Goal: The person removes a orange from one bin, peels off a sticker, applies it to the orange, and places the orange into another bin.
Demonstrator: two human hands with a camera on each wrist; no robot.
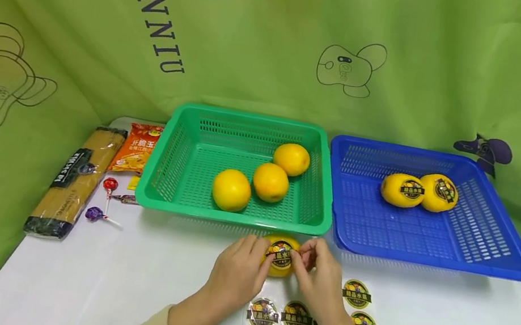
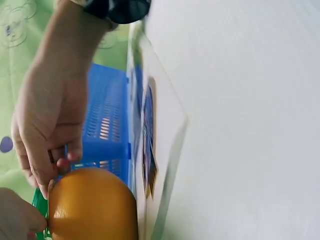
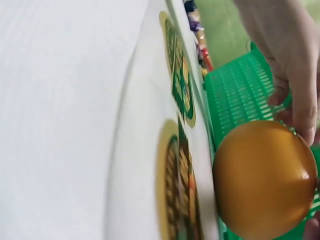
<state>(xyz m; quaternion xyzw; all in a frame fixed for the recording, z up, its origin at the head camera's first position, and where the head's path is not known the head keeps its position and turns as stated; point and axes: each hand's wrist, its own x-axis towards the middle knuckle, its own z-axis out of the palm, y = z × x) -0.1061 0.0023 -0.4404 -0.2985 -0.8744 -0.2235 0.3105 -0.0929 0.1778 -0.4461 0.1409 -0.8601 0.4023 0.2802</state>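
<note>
An orange [image 2: 92,205] sits on the white table just in front of the green basket. Across its upper side lies a round black-and-gold sticker [image 1: 280,254] with a banner. My left hand [image 1: 239,268] pinches the banner's left end, its thumb at the sticker's edge. At the opposite end, the thumb and forefinger of my right hand [image 1: 323,285] pinch the sticker's right edge. Both wrist views show the fruit's bare side, with fingertips right at its top. Beneath the right wrist, a sheet of stickers [image 1: 263,315] is partly hidden by that forearm.
The green basket [image 1: 230,217] holds three oranges. To its right, a blue basket [image 1: 420,259] contains two stickered oranges [image 1: 400,190]. On the left lie a spaghetti pack [image 1: 76,183], an orange snack bag [image 1: 137,147] and two lollipops [image 1: 95,213]. A green printed cloth [image 1: 260,41] hangs behind.
</note>
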